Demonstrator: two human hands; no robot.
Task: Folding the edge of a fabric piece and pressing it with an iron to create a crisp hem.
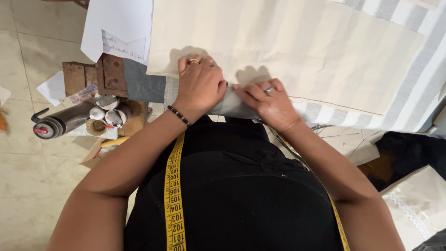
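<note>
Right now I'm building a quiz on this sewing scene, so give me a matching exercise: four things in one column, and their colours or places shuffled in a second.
Things:
1. tape measure
2. bracelet
3. striped cloth
4. paper sheet

Descriptions:
A. grey and cream, spread over the table
B. yellow, hanging around the person's neck
C. white, at the table's upper left corner
D. dark beads, on the left hand's wrist

Pairs: 1-B, 2-D, 3-A, 4-C

Bright, even overhead light, soft shadows beyond both hands, sharp focus throughout.
</note>
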